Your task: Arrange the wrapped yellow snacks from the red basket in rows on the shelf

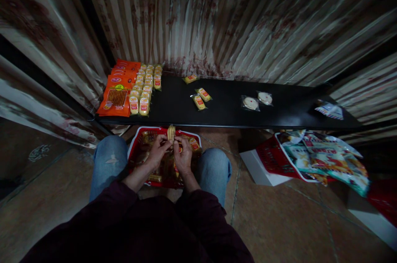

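Between my knees, my left hand [159,150] and my right hand [183,153] meet above a red basket [132,143] with a white rim. Both hands pinch the lower end of a small yellow wrapped cake [171,132], held upright between the fingertips. Under my hands the basket is filled with more wrapped snacks, partly covered by my wrists. On the black shelf ahead, rows of wrapped yellow cakes [144,104] stand beside orange snack bags [117,95] at the left end. Loose yellow cakes [198,101] lie near the shelf's middle.
Two round white packets [250,103] lie on the black shelf [223,114], with a blue-and-white packet [329,110] farther right. On the floor to the right, another red basket [273,159] overflows with snack bags [325,155]. Striped curtains [198,19] hang behind the shelf.
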The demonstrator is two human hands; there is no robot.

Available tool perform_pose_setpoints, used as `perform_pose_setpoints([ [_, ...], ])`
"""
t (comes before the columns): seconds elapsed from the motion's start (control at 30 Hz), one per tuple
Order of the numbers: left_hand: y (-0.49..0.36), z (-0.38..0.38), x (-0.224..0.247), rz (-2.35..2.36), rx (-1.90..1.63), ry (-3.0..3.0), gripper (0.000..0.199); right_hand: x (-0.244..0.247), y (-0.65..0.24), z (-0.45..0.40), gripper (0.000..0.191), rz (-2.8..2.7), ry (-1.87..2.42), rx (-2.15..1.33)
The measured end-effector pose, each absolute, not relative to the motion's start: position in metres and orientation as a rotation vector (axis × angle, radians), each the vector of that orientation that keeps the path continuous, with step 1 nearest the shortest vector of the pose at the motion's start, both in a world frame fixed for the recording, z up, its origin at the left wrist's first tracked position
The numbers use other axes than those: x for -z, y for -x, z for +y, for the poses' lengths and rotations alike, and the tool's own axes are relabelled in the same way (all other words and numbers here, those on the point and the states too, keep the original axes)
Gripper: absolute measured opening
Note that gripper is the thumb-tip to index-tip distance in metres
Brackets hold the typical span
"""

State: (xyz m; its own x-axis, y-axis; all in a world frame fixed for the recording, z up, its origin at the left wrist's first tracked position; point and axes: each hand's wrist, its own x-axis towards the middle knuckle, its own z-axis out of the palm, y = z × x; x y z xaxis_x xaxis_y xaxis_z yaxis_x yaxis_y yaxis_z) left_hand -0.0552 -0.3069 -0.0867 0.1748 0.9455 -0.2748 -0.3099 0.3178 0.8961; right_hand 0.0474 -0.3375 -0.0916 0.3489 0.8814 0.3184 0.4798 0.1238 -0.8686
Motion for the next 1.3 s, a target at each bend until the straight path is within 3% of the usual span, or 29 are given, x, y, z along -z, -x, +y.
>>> perform_pose_setpoints([
  [0.27, 0.06, -0.307, 0.076, 1.093, -1.057, -1.011, 0.005, 0.091, -0.044, -0.337, 0.033, -1.214, 1.534, -0.63],
  [0.87, 0.061, -0.296, 0.07, 1.085, -1.219, -1.299, 0.036, 0.086, -0.045, -0.31, 0.035, -1.148, 1.536, -0.654],
  [1.3, 0.058, -0.254, 0.058, 1.151, -1.32, -1.293, 0.042, 0.077, -0.042, -0.251, 0.033, -1.111, 1.395, -0.709],
])
